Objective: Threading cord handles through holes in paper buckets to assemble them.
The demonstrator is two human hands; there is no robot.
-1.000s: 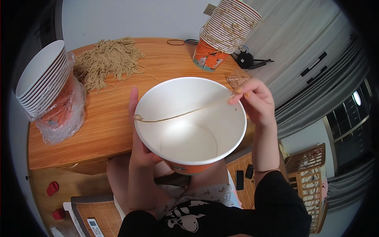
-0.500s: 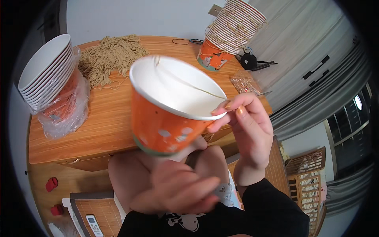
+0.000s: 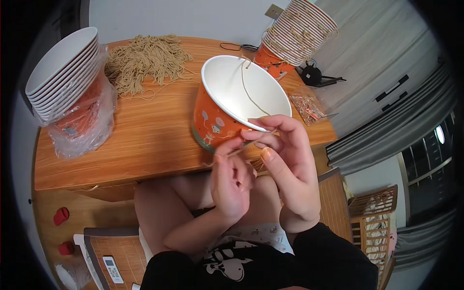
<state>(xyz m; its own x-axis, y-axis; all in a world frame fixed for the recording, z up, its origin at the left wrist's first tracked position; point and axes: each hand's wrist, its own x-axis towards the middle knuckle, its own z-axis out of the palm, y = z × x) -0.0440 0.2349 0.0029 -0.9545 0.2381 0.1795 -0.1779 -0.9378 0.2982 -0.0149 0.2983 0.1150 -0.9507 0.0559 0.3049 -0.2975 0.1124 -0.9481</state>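
Note:
An orange paper bucket (image 3: pixel 217 123) with a white inside is held tilted over the table's near edge. A thin tan cord (image 3: pixel 249 94) passes through the far side of its rim and runs across the opening to the near side. My right hand (image 3: pixel 297 169) is closed at the near rim, its fingers gripping the bucket's edge with the cord by them. Beside it, below the rim, my left hand (image 3: pixel 232 181) pinches the loose length of cord that comes out there. The cord's hole at the near rim is hidden by my fingers.
On the wooden table (image 3: pixel 145 140) lies a heap of tan cords (image 3: pixel 147 60). White-rimmed buckets in plastic (image 3: pixel 72 82) stand stacked at left. At back right are a stack of corded buckets (image 3: pixel 297 36), a black device (image 3: pixel 311 75) and a small clear bag (image 3: pixel 307 104).
The bucket has moved right and away from me, with my right hand still at its rim. My left hand has come up from my lap to the rim and taken hold of the cord.

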